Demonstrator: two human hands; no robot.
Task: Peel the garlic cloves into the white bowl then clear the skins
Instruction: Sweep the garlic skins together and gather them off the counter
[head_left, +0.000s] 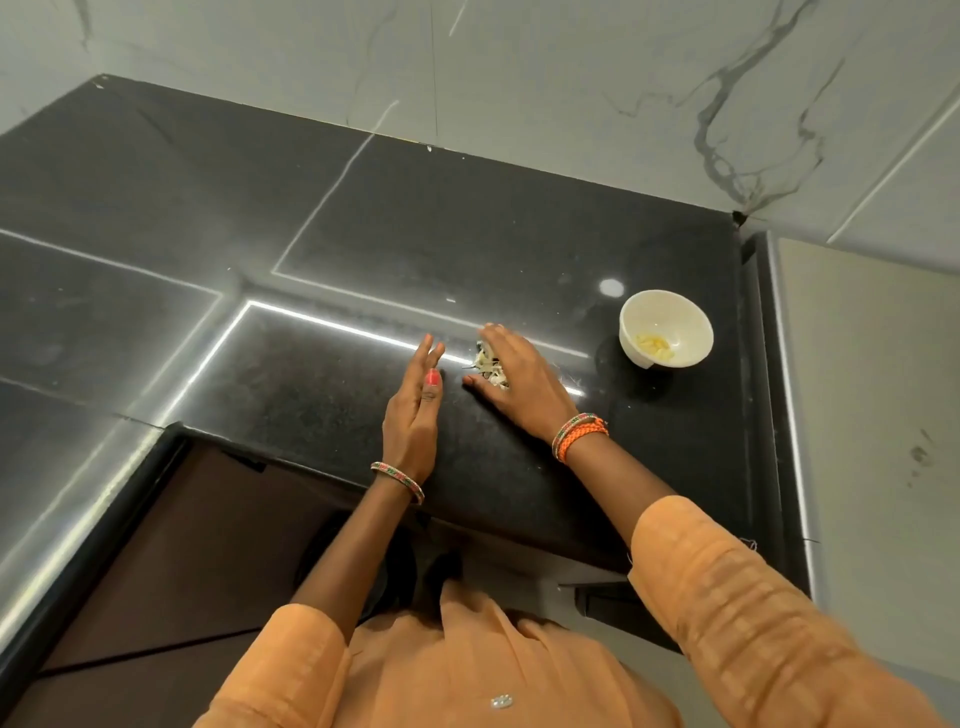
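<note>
Right hand (511, 374) flat over skins (488, 364) (heap seemingly runs front-to-back); left hand (415, 410) open.

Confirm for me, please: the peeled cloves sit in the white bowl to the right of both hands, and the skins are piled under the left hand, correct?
Not quite. The head view shows the skins piled under the right hand, not the left hand, which stands on edge beside them. The cloves do sit in the bowl, right of both hands.

I see orange tunic sleeves (748, 613), beaded bangle (397, 480) on left wrist, orange braided bands (579, 434) on right wrist, pink thumbnail polish (432, 378).
</note>
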